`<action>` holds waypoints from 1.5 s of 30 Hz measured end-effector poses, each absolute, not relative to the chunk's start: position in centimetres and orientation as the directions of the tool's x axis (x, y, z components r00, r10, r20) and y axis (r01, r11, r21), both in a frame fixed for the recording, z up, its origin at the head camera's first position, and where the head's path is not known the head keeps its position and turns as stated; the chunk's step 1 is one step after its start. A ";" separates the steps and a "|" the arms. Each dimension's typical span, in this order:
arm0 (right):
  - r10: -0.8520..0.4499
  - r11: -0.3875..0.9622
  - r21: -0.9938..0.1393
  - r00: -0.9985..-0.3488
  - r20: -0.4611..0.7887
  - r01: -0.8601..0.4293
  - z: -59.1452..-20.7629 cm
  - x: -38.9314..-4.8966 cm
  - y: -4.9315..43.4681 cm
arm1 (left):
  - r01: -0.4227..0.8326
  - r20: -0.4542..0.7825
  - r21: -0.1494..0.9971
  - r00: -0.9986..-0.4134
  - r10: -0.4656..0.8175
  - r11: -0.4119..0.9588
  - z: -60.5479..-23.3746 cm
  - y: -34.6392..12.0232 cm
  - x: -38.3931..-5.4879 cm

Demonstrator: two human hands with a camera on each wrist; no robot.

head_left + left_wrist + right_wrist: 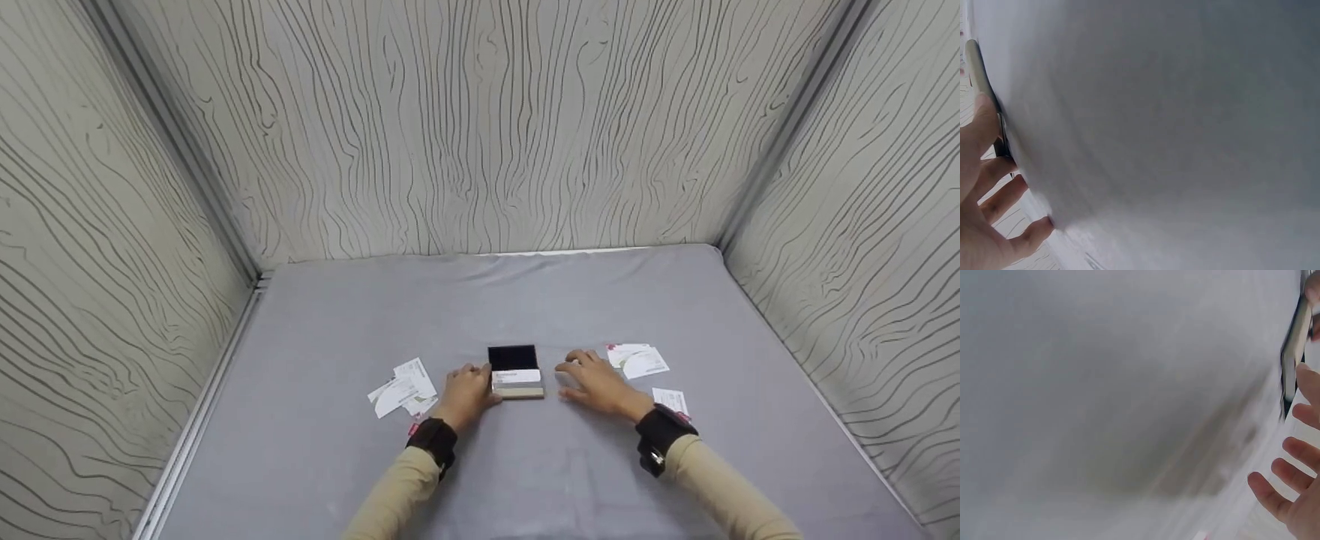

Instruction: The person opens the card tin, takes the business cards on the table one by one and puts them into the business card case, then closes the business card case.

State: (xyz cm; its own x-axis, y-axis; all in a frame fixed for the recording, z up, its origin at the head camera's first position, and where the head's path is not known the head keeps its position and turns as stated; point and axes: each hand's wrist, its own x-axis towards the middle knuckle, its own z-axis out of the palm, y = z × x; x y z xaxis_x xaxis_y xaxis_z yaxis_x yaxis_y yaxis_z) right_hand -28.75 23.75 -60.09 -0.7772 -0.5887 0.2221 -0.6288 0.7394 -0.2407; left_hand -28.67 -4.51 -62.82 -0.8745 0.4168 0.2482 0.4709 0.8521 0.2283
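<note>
An opened business card case [517,394] lies on the grey cloth in the head view, its black-lined lid [513,358] tipped back on the far side. White cards [517,376] sit inside it. My left hand [466,391] grips the case at its left side, with the thumb at the near corner; the left wrist view shows that thumb [985,121] against the case's edge. To the right of the case, and apart from it, my right hand [598,384] hovers low over the cloth. Its fingers are spread and loosely bent, with nothing between them.
Several loose white cards [405,388] overlap on the cloth left of my left hand. More cards [639,360] lie beyond my right hand, and another card [670,401] is beside the right wrist. Wood-patterned panels [480,135] enclose the table at the back and sides.
</note>
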 end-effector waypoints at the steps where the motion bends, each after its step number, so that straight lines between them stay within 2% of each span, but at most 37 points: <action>1: -0.582 0.748 -0.234 -0.784 0.218 -0.621 -60.0 -28.7 24.5 | 0.471 0.250 0.228 -0.874 0.416 0.852 -62.9 -4.6 -28.7; 7: -0.540 0.792 -0.204 -0.816 0.207 -0.576 -59.7 -28.1 28.4 | 0.464 0.256 0.237 -0.877 0.406 0.853 -63.0 -4.6 -28.9; 19: -0.544 0.793 -0.264 -0.833 0.097 -0.549 -58.4 -27.1 33.2 | 0.496 0.307 0.219 -0.853 0.423 0.840 -63.0 -4.6 -28.6; 29: -0.438 0.863 -0.284 -0.899 -0.012 -0.417 -58.4 -25.8 36.8 | 0.487 0.286 0.236 -0.862 0.419 0.841 -63.2 -4.6 -28.7; 37: -0.364 0.891 -0.317 -0.928 -0.076 -0.324 -58.2 -25.3 38.4 | 0.500 0.313 0.211 -0.849 0.426 0.840 -63.3 -4.7 -28.8; 45: -0.303 0.913 -0.328 -0.942 -0.144 -0.243 -58.5 -25.7 38.5 | 0.492 0.287 0.207 -0.857 0.428 0.846 -63.1 -4.5 -28.7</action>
State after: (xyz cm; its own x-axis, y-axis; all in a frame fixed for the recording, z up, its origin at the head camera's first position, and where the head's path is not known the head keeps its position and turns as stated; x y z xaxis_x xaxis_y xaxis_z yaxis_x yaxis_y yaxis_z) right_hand -25.66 38.49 -58.55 -0.9421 -0.3028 -0.1442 -0.2433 0.9130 -0.3276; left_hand -28.73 -4.52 -63.13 -0.8570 0.4284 0.2865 0.4920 0.8456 0.2071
